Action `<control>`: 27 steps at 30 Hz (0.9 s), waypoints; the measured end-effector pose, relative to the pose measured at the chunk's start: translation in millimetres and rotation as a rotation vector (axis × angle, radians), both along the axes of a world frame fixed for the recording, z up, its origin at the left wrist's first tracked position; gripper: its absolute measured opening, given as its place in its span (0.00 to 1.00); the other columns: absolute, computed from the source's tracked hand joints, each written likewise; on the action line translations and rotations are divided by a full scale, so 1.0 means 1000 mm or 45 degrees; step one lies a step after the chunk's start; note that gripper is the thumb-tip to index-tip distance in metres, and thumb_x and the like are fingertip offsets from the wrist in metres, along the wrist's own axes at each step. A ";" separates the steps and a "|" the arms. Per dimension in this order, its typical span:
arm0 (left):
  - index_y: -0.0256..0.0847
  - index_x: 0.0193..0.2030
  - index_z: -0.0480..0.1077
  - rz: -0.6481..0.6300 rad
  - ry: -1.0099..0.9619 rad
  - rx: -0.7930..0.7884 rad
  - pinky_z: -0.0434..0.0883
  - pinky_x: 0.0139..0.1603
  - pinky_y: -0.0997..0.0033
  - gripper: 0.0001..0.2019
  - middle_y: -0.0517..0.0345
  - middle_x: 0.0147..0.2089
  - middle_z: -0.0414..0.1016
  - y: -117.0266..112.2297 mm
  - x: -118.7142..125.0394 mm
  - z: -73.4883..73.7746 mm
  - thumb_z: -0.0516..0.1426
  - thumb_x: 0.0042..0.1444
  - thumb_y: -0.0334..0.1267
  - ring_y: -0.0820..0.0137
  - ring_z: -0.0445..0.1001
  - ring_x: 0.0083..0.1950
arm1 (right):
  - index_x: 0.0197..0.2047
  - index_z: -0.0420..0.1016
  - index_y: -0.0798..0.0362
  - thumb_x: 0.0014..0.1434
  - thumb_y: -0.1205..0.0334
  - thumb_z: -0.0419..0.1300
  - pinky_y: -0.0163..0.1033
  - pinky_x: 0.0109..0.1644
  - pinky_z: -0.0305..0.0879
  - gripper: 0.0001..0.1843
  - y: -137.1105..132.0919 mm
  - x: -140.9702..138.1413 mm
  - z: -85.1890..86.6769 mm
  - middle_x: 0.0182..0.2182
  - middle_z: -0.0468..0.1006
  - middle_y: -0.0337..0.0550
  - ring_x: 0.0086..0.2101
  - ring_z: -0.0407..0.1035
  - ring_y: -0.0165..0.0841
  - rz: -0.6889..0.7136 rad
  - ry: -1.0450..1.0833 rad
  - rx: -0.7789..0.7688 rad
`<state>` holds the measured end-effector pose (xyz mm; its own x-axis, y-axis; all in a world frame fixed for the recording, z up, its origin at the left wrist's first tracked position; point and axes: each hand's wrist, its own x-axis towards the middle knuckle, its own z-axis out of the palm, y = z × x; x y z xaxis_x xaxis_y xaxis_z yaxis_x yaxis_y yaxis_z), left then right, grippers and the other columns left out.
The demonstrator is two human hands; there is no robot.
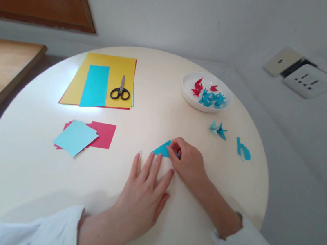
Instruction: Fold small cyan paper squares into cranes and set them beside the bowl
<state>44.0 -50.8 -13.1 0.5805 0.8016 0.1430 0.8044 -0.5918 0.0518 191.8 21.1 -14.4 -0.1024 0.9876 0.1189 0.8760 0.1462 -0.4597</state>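
A small blue paper folded into a triangle [161, 148] lies flat near the middle of the round white table [139, 118]. My left hand [145, 190] rests palm down with its fingers spread, the fingertips at the paper's near edge. At the paper's right side, my right hand [187, 157] has its thumb and index finger pinched on it, which hides that corner. To the right stand two small folded paper cranes [218, 130], one pale blue and one darker blue.
Square pale blue and pink papers [75, 138] lie at the left. Behind them, black-handled scissors [121, 91] and a blue strip [95, 87] rest on large yellow sheets [119, 64]. A white dish [188, 98] holds several red and blue cranes. Blue paper scraps [242, 149] sit near the right edge.
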 end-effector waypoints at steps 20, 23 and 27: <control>0.32 0.59 0.59 0.019 -0.026 -0.009 0.56 0.54 0.42 0.23 0.41 0.60 0.63 0.010 0.000 0.004 0.40 0.62 0.42 0.52 0.60 0.59 | 0.32 0.69 0.52 0.54 0.63 0.54 0.33 0.28 0.55 0.04 0.000 0.000 -0.001 0.22 0.72 0.37 0.23 0.64 0.29 -0.006 -0.017 0.008; 0.30 0.58 0.60 0.036 -0.027 -0.018 0.57 0.53 0.44 0.24 0.41 0.58 0.65 0.014 0.002 0.006 0.39 0.62 0.42 0.54 0.62 0.57 | 0.31 0.69 0.52 0.54 0.63 0.54 0.32 0.28 0.55 0.04 0.000 0.000 -0.002 0.22 0.72 0.37 0.23 0.64 0.29 -0.007 -0.006 0.025; 0.28 0.58 0.59 0.058 -0.035 -0.013 0.57 0.53 0.46 0.24 0.40 0.57 0.65 0.016 0.003 0.005 0.41 0.62 0.42 0.55 0.62 0.56 | 0.31 0.68 0.52 0.54 0.64 0.54 0.33 0.28 0.55 0.03 0.000 0.000 -0.004 0.22 0.72 0.37 0.23 0.64 0.29 0.010 -0.003 0.049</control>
<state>47.3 -35.0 -8.3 0.5394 0.8285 0.1503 0.8286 -0.5541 0.0803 191.8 21.3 -18.7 -0.1104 0.9814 0.1569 0.8757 0.1707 -0.4516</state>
